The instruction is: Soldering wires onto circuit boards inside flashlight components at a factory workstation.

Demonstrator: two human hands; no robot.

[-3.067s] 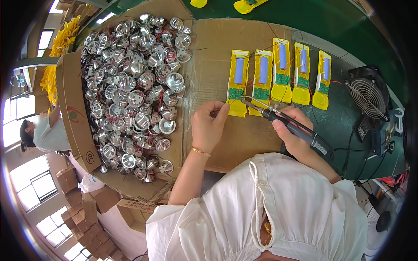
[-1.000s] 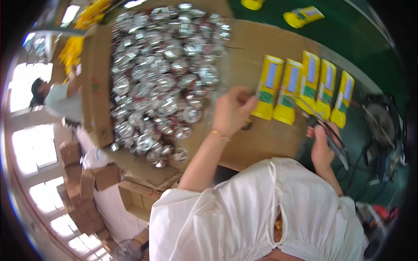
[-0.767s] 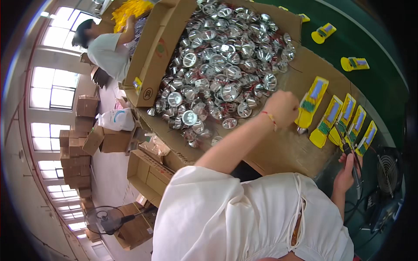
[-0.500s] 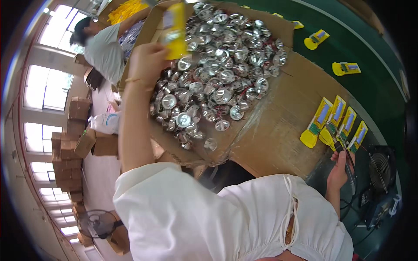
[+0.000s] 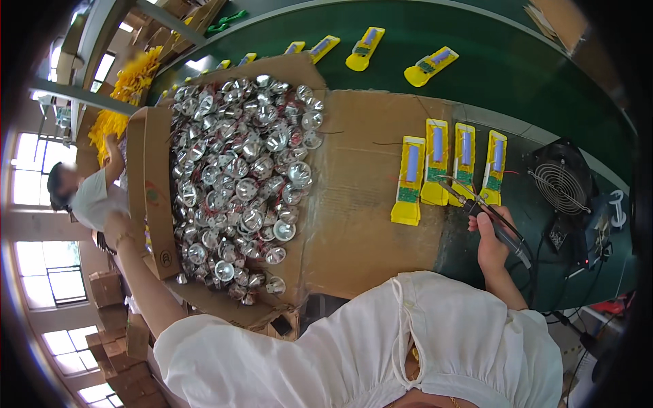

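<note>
My right hand point(image 5: 491, 246) is wrapped round the dark handle of a soldering iron point(image 5: 509, 239). The iron's thin metal tip reaches over a row of several yellow plastic torch housings point(image 5: 407, 212), each with a pale purple battery and a green circuit board. My left hand point(image 5: 120, 228) is stretched far left, beyond the cardboard box wall. It is small and blurred, its fingers do not show clearly, and no yellow housing is visible in it. Between my hands lies a heap of shiny silver reflector cups point(image 5: 248, 187) with thin red wires, in the open cardboard box point(image 5: 155, 197).
A flat cardboard sheet point(image 5: 360, 183) covers the bench beside the heap. More yellow housings point(image 5: 432, 66) lie along the green belt point(image 5: 503, 75) at the far side. A black fan point(image 5: 559, 183) stands at right. A co-worker point(image 5: 95, 197) stands by yellow parts point(image 5: 129, 88) at left.
My left hand has moved from above the reflector heap to beyond the box's left wall; the yellow housing it held no longer shows. The view has turned. My right hand still grips the iron.
</note>
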